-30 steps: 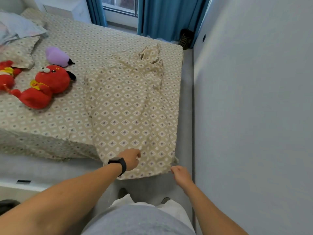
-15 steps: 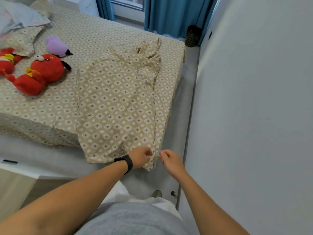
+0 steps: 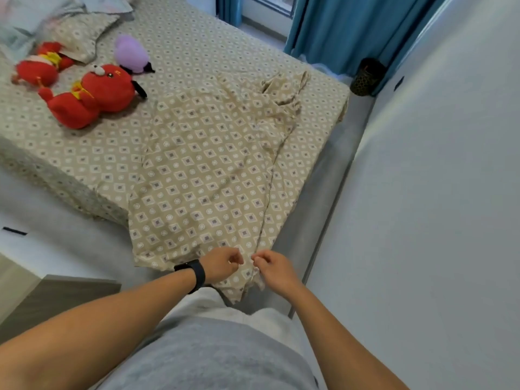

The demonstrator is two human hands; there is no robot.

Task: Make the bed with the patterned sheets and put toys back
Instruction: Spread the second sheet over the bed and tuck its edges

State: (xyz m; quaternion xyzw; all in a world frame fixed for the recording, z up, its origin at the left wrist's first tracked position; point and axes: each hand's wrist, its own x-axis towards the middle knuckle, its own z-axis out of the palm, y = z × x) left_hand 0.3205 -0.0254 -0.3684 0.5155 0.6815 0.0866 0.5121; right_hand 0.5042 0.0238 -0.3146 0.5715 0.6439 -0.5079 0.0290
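Note:
A beige diamond-patterned loose cover [image 3: 202, 175] lies across the bed's near right corner and hangs over its edge. My left hand [image 3: 222, 264], with a black watch on the wrist, pinches the cover's near edge. My right hand [image 3: 274, 270] pinches the same edge just beside it. The bed [image 3: 197, 49] carries a matching fitted sheet. Two red plush toys [image 3: 92, 97] [image 3: 42, 66] and a purple plush toy [image 3: 130, 53] lie on the bed's left part. A patterned pillow [image 3: 80, 35] sits at the far left.
A grey wall [image 3: 436, 192] runs close along the right of the bed, with a narrow floor gap [image 3: 323, 175]. Blue curtains [image 3: 346, 26] hang at the far end, a dark basket [image 3: 365, 77] below them. A low cabinet [image 3: 56, 294] stands at my left.
My two hands have come together on the cover's near edge; a second ago they gripped it well apart. The cover's hanging end has bunched narrower toward me.

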